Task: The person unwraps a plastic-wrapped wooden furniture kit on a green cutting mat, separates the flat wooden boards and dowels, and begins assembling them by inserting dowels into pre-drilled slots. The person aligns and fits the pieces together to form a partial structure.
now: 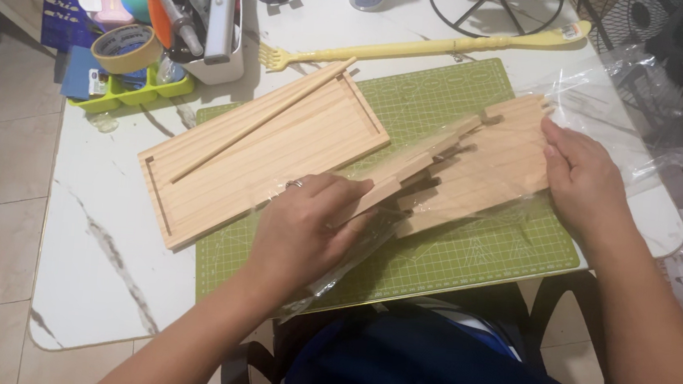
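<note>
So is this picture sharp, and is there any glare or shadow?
Head view: mostly sharp; the left hand is slightly soft. The plastic bag by the right hand catches white glare. Soft shadows fall beside the wooden tray on the green mat; lighting is even.

Bright, even indoor light falls from above; the glossy white marble-patterned table (105, 254) shows a soft sheen left of the gripping hands. Glare streaks the crinkled clear plastic wrap (614, 84) right of them. Shadows stay short and soft, edges slightly blurred
</note>
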